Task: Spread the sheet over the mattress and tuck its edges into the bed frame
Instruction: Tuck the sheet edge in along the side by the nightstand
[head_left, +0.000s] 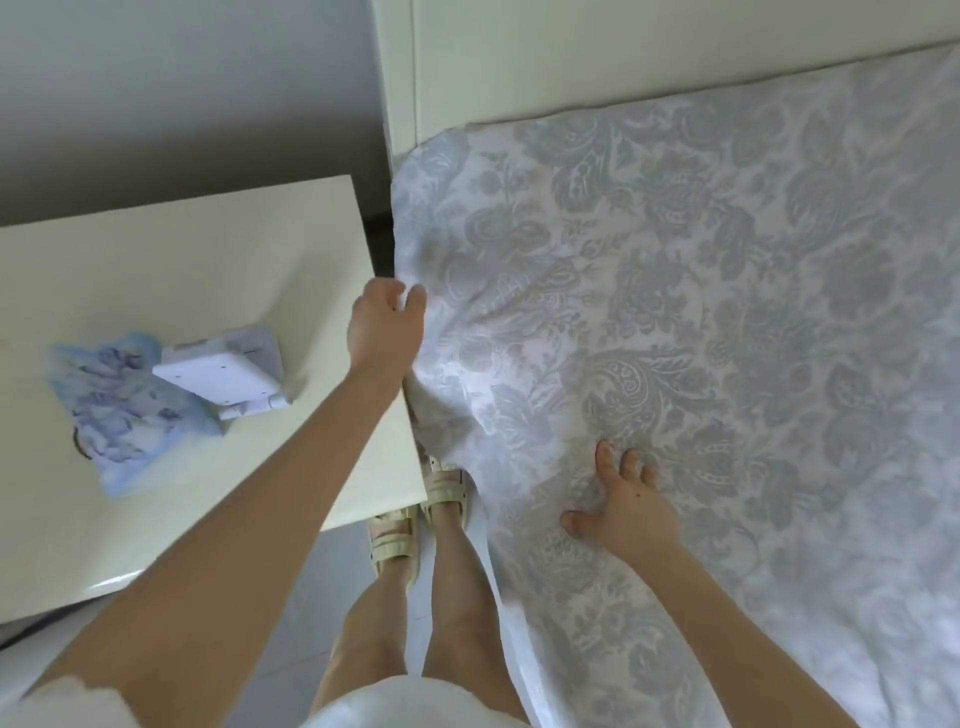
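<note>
A white sheet (701, 322) with a grey-blue floral pattern covers the mattress on the right and reaches the cream headboard (571, 57) at the top. Its left edge hangs down the side of the bed, with wrinkles near the corner. My left hand (382, 325) is at that left edge, fingers curled against the hanging fabric; whether it grips the cloth is hard to tell. My right hand (628, 501) lies flat on the sheet with fingers spread, pressing it down near the bed's side.
A cream bedside table (171, 270) stands close on the left, leaving a narrow gap to the bed. On it lie a blue floral cloth (114, 410) and a white router-like device (223, 374). My sandalled feet (415, 512) stand in the gap on the tiled floor.
</note>
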